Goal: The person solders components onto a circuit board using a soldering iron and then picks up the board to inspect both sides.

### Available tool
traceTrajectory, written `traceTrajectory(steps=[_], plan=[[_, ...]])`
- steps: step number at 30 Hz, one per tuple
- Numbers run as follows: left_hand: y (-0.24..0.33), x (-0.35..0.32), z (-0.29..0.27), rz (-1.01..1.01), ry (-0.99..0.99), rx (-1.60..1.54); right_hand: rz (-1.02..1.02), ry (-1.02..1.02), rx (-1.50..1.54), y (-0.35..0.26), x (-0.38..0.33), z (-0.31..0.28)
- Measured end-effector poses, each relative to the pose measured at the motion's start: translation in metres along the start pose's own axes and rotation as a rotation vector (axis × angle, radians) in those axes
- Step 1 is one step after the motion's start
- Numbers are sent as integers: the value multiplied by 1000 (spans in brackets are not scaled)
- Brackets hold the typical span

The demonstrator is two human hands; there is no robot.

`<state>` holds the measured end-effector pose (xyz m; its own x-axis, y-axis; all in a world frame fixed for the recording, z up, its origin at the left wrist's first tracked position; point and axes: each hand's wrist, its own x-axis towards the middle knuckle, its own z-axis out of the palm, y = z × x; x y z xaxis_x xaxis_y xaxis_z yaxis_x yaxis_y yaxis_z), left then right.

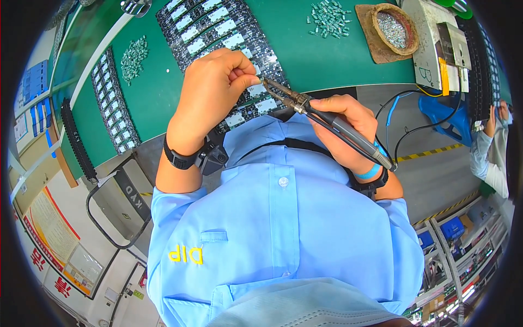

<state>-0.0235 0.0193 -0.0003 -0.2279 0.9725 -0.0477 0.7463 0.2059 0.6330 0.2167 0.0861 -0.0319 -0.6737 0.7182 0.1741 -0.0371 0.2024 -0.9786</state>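
Observation:
A black circuit board panel [188,24] with rows of white rectangles lies on the green table, reaching to its near edge. Over its near part, my left hand [210,90] is closed, thumb and forefinger pinched together at the board. Whatever is between those fingertips is too small to make out. My right hand [351,122] grips a grey-and-black soldering iron [340,129] with a thin metal tube fixed alongside. The iron slants leftward, its tip beside my left fingertips, at or just above the board. Whether the tip touches the board cannot be told.
Small greenish components lie in a right pile [328,19] and a left pile [134,59]. A narrower board panel [113,103] lies at left. A round container [376,24] of metal bits stands near a pale box [427,49]. Cables hang by a blue stool [436,117]; another person [493,152] is far right.

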Motion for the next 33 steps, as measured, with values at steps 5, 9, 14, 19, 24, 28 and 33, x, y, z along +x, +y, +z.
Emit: traceTrajectory(steps=[5, 9, 14, 19, 24, 28, 33], plan=[[0, 0, 0, 5, -1, 2, 45, -31, 32, -3, -3, -5], [0, 1, 0, 6, -2, -1, 50, 44, 24, -6, -7, -10], [-1, 0, 0, 2, 5, -12, -144, 378, -342, -1, 0, -32], [0, 0, 0, 11, 8, -15, -182, 616, -654, 9, 15, -63], [0, 2, -1, 6, -12, -17, -253, 751, -577, 18, 13, -65], [0, 3, -4, -25, -56, -33, -109, 663, -585, 12, 13, -61], [-2, 3, -7, -26, -64, -53, -58, 601, -275, -6, -4, -43]])
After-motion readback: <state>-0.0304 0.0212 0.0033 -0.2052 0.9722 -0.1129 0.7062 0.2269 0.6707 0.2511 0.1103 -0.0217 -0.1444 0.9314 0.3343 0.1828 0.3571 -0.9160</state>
